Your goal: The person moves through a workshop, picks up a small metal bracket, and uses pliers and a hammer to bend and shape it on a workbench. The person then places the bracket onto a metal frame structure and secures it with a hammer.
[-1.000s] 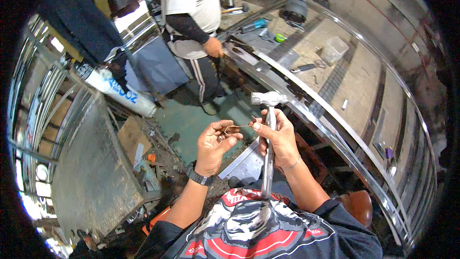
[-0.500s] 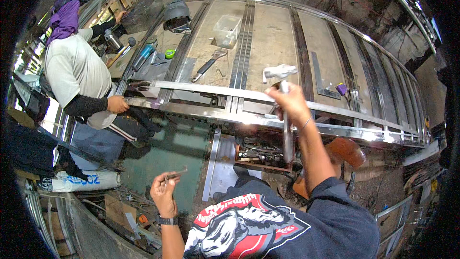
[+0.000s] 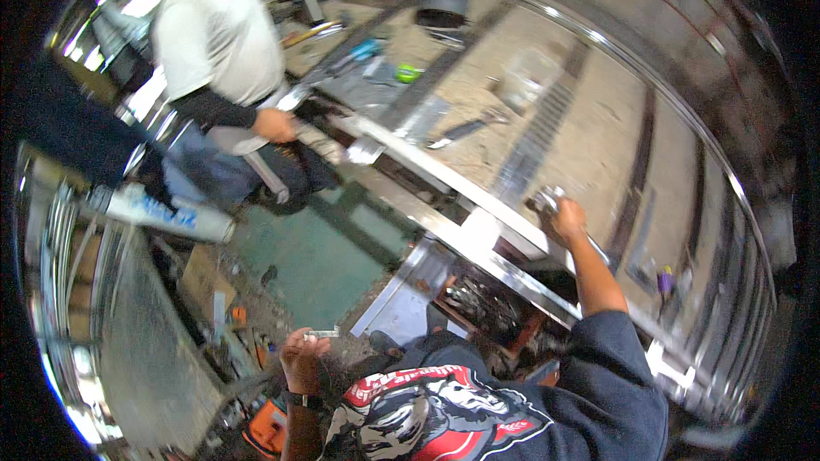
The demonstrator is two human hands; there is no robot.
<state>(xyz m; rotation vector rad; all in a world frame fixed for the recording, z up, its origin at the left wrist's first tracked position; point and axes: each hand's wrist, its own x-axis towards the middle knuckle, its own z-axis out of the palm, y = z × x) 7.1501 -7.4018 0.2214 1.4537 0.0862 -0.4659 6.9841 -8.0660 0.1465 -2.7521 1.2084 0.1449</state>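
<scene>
My right hand (image 3: 567, 220) is closed round a hammer, its grey metal head (image 3: 545, 198) just past my fingers, above the near side of a large metal frame (image 3: 444, 172). Most of the handle is hidden by my hand and arm. Low on the left, my left hand (image 3: 301, 358) pinches a small, thin metal piece (image 3: 325, 334), apart from the frame. Blur hides its exact kind. On the left a co-worker's hand (image 3: 275, 125) rests at the frame's near corner.
An adjustable wrench (image 3: 468, 127), a clear plastic box (image 3: 528, 81), a green tape measure (image 3: 407, 73) and a welding helmet (image 3: 443, 4) lie on the frame's boards. Below the frame is a box of metal scraps (image 3: 487, 303). A white sack (image 3: 171, 212) lies at the left.
The view has swung, so the frame now slants down to the right. My right hand has moved the hammer, which was held with its handle hanging down. My left hand still holds the small metal piece.
</scene>
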